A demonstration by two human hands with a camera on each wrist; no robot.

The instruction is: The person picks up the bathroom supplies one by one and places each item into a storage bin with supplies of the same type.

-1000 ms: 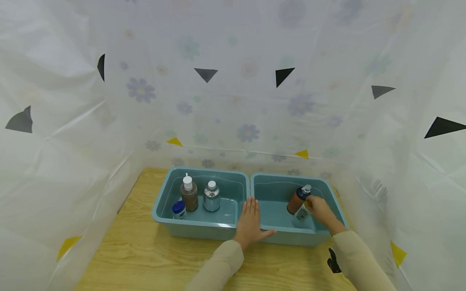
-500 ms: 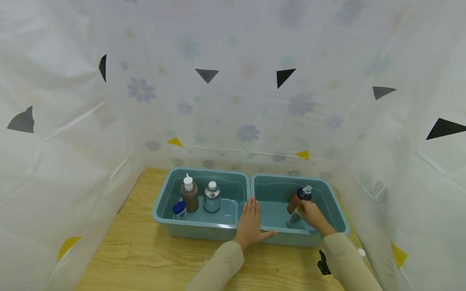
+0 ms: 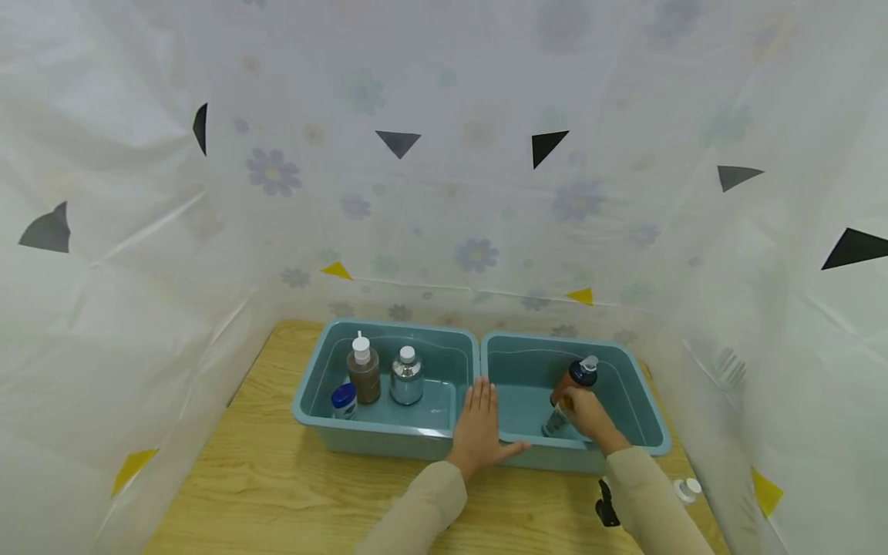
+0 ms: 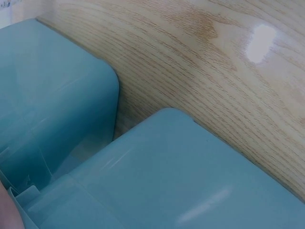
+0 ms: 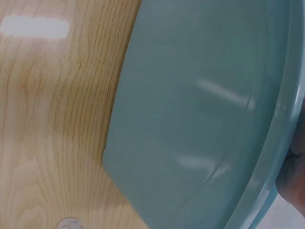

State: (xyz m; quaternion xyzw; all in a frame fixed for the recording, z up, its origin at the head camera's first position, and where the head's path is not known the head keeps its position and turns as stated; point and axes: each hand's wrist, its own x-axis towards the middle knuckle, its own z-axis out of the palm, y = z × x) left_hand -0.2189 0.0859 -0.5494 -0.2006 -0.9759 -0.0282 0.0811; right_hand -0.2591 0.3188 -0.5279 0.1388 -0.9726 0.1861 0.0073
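Observation:
In the head view my right hand (image 3: 588, 415) reaches into the right teal bin (image 3: 513, 362). Its fingers pinch the yellowish top of a small clear bottle with a printed label (image 3: 554, 423), which leans near the bin's front wall. Close behind stands an orange-brown bottle with a dark cap (image 3: 583, 373), partly covered by the hand. My left hand (image 3: 477, 432) lies with straight fingers and spread thumb over the front rims where the two bins meet. The right wrist view shows only part of the right hand (image 5: 293, 176) past the bin rim.
The left teal bin (image 3: 444, 354) holds a brown bottle with a white nozzle (image 3: 364, 378), a silvery bottle with a white cap (image 3: 406, 383) and a blue-lidded jar (image 3: 344, 398). A white-capped item (image 3: 687, 490) is on the wooden table (image 3: 277, 493) at right.
My right hand has moved left with the small bottle, towards the bin's front middle. The white-capped item beside the sleeve has come into sight. My left hand stays on the rims.

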